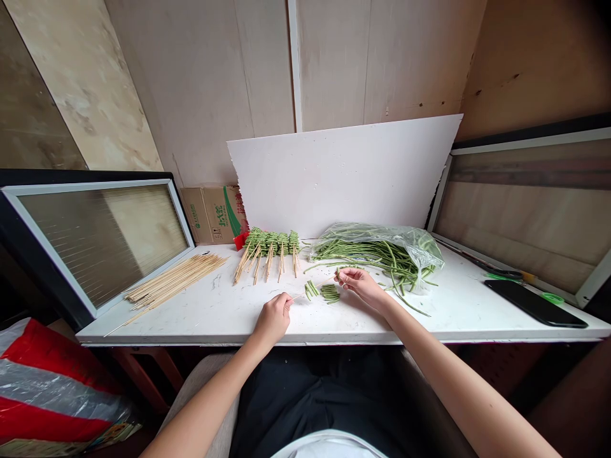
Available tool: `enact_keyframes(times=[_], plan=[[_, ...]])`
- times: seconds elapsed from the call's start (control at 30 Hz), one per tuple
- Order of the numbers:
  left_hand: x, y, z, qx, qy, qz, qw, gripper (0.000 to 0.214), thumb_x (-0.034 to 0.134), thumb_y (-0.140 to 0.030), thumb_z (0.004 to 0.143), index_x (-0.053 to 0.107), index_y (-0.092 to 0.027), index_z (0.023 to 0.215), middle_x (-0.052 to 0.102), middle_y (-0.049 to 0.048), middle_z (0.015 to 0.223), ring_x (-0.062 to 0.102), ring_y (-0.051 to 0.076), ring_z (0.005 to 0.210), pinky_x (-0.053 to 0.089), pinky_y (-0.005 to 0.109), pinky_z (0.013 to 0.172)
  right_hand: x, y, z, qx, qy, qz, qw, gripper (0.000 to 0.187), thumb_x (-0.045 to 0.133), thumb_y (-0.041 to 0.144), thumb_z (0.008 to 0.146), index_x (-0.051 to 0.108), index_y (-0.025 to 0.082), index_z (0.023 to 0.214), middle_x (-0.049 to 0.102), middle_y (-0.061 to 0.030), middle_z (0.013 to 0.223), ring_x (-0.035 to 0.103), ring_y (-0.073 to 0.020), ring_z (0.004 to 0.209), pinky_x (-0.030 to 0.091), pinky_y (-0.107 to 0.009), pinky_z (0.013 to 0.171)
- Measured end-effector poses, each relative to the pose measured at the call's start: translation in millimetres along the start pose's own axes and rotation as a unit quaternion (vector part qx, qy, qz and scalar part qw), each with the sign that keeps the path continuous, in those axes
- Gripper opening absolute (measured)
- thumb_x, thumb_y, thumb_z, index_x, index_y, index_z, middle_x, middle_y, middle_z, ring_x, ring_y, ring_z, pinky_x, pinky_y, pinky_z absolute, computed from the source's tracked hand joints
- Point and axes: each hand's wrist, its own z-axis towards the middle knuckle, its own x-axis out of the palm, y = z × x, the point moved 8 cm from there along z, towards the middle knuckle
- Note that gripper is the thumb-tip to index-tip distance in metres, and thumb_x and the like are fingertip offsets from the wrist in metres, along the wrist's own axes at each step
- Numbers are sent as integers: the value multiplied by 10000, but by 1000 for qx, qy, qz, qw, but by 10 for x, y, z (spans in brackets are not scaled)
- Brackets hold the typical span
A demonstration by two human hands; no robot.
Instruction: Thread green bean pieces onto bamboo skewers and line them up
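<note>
My left hand [275, 318] is closed around the end of a thin bamboo skewer [298, 296], low over the front of the white table. The skewer points right, toward my right hand [361, 284], whose fingertips pinch a short green bean piece [338, 272] by its far end. Between my hands lie two small groups of cut bean pieces, a loose one [311, 290] and a tidier row [330, 293]. Behind them, skewered bean pieces [273, 242] lie in several bundles, bare stick ends facing me. Just beyond my right hand, long green beans [367, 252] spill from a clear plastic bag [420, 247].
A pile of bare bamboo skewers [174, 278] lies at the left. A cardboard box [214, 213] and a white board [338, 178] stand at the back. Toward the right edge are a black phone [534, 302] and a green ring [552, 298]. Framed panels flank the table [214, 321].
</note>
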Motion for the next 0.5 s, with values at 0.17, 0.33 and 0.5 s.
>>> enact_keyframes(times=[0.17,0.33,0.5], plan=[[-7,-22,2,9,4,1,1000,233,441,-186,1021,592,-220,847,643,25,781,591,179,701,417,276,671,-11,-25,7,4,-3,-2,1000,541,743,730,768,649,197,783,681,-89,866,592,-220,813,457,-354,731],[-1,-15,3,11,6,-2,1000,230,449,-151,994,599,-212,831,629,20,770,577,173,697,413,273,675,-4,-35,10,-17,5,34,999,478,788,644,777,634,194,734,666,-61,830,559,-182,754,442,-324,719],[6,-3,2,13,7,-7,1000,226,452,-132,976,612,-207,835,637,27,781,591,176,718,417,273,684,29,-28,2,-32,21,65,997,422,819,577,779,668,186,732,668,-58,813,571,-185,746,437,-330,725]])
